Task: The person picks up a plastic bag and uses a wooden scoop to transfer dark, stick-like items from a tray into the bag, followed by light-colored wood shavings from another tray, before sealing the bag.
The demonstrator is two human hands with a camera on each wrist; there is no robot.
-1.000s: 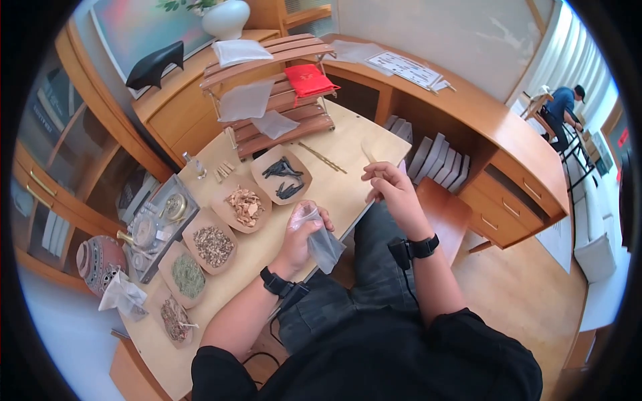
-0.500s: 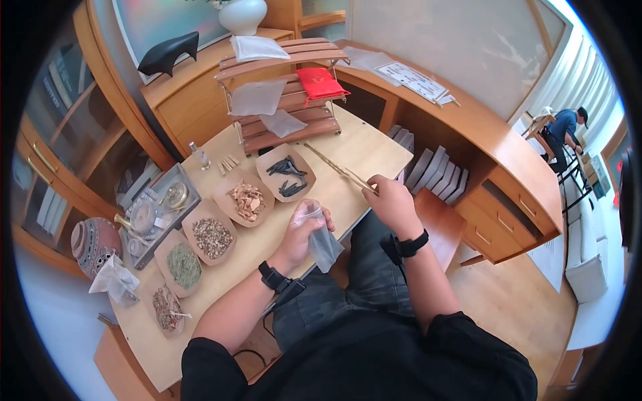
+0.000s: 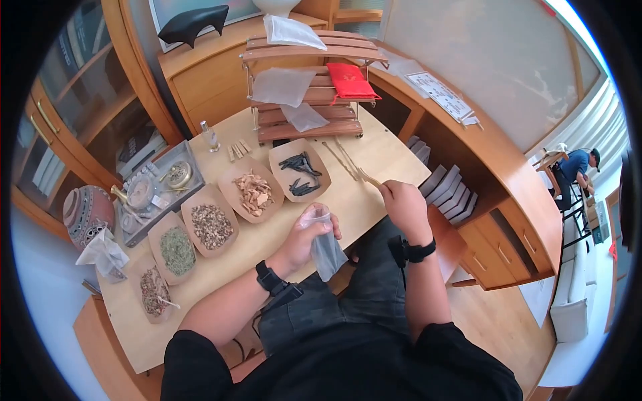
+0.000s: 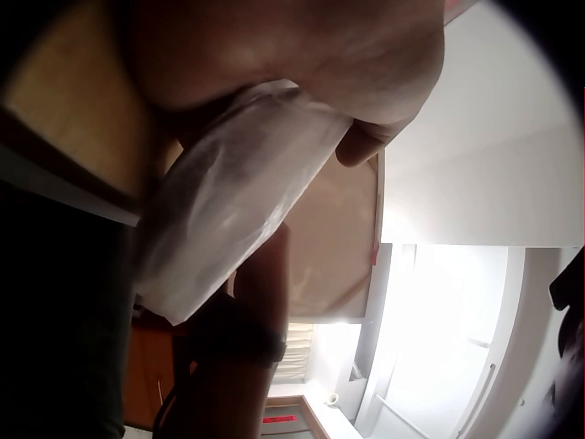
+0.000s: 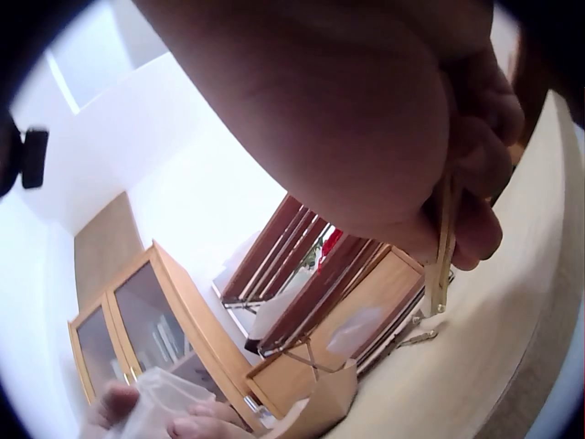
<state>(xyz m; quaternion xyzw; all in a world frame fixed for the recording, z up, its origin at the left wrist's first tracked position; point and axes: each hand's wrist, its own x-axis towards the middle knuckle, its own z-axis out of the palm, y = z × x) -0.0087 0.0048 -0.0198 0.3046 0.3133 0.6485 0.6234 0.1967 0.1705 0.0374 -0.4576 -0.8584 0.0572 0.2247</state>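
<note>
My left hand grips a translucent white pouch near its top. In the left wrist view the pouch hangs flat below the curled fingers. My right hand pinches a slim brass-coloured tool. Two narrow strips of it show in the right wrist view, running down from the fingers close over the tabletop; I cannot tell its exact kind. Thin brass-coloured sticks lie just beyond on the table. Nearest my left hand are paper trays of dark dried pieces and pale brown chips.
More paper trays hold chopped bits, green herb and mixed pieces. Behind them sit a grey tray of small tools, a glass bottle and a patterned jar. A slatted rack carries white pouches and a red pouch.
My right hand has come down and forward over the table, its brass-coloured tool now by the sticks. My left hand keeps hold of the pouch. The head view has shifted.
</note>
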